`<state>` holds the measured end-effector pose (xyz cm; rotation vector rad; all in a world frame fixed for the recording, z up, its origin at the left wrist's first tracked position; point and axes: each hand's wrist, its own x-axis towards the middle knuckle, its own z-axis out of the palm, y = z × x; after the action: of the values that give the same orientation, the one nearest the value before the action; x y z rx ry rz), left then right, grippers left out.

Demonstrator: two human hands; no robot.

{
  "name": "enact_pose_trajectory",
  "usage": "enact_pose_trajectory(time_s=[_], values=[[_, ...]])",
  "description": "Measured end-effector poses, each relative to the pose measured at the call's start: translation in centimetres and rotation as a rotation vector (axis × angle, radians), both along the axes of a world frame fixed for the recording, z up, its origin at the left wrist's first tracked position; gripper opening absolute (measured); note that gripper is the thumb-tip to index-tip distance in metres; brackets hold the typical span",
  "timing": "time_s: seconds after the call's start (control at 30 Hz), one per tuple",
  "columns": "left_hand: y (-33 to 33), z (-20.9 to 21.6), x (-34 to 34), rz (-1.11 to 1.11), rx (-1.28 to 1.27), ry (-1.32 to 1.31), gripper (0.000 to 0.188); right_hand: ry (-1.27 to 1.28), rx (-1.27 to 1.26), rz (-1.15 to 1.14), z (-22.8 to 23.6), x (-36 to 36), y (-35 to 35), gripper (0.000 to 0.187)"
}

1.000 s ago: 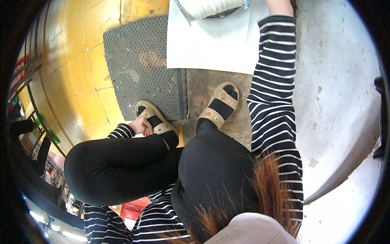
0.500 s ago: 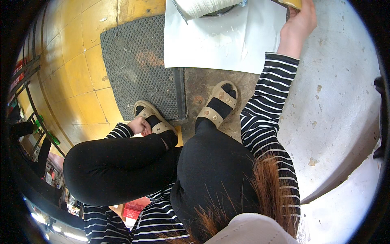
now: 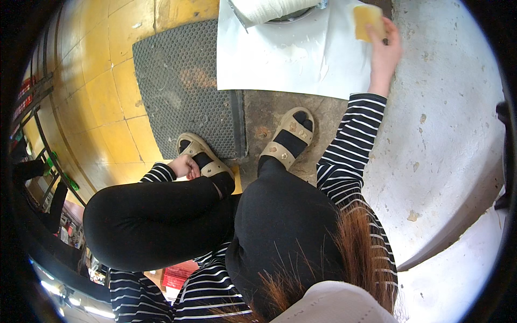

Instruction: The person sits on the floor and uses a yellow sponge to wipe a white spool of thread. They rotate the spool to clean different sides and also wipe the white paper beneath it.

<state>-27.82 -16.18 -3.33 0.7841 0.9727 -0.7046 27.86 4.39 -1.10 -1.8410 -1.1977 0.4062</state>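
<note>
In my right hand (image 3: pixel 385 52) is a yellow sponge (image 3: pixel 368 22), pinched by its near right edge between thumb and fingers. It is over the right part of a white sheet (image 3: pixel 269 70) that has wet-looking streaks. At the top, a white ribbed roll (image 3: pixel 269 9) with a metal edge sits partly out of view on the sheet. My left hand (image 3: pixel 186 166) hangs low beside the left sandal (image 3: pixel 215 166), its fingers curled in with nothing seen in them.
A grey honeycomb mat (image 3: pixel 183 81) lies left of the sheet on yellow tiles (image 3: pixel 86 107). A scuffed whitish wall-like surface (image 3: pixel 441 151) stands along the right. My right sandal (image 3: pixel 291 134) is just below the sheet. A dark rack (image 3: pixel 48 167) runs along the left rim.
My right hand has come left and down with the sponge, which now shows in full over the sheet. The left hand is still.
</note>
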Motion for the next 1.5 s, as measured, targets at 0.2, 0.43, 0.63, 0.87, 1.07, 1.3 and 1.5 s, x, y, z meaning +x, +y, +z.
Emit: enact_pose_trajectory(time_s=[0.2, 0.43, 0.63, 0.87, 1.07, 1.3, 1.5], values=[[0.0, -0.1, 0.0, 0.0, 0.006, -0.03, 0.045, -0.325, -0.42, 0.15, -4.7, -0.2, -1.3, 0.042], [0.0, -0.2, -0.1, 0.001, 0.0, -0.006, 0.045, -0.313, 0.011, 0.027, -2.6, 1.0, -0.8, 0.034], [0.1, 0.0, 0.0, -0.002, 0.004, -0.033, 0.045, 0.113, 0.26, -0.199, -0.4, 0.2, 1.0, 0.028], [0.0, -0.3, -0.3, 0.031, -0.024, -0.029, 0.045, 0.2, 0.158, -0.312, -0.5, -0.7, 0.2, 0.018], [-0.1, -0.5, -0.3, 0.017, -0.019, -0.013, 0.044, 0.259, 0.16, -0.276, -1.8, 0.5, -0.5, 0.013], [0.1, -0.4, -0.3, 0.023, -0.038, -0.02, 0.044, 0.202, 0.167, -0.158, -2.5, 0.9, -0.3, 0.026], [-0.3, -0.6, -0.5, 0.011, -0.025, -0.012, 0.044, -0.555, -0.212, 0.155, -5.0, 0.8, -0.4, 0.056]])
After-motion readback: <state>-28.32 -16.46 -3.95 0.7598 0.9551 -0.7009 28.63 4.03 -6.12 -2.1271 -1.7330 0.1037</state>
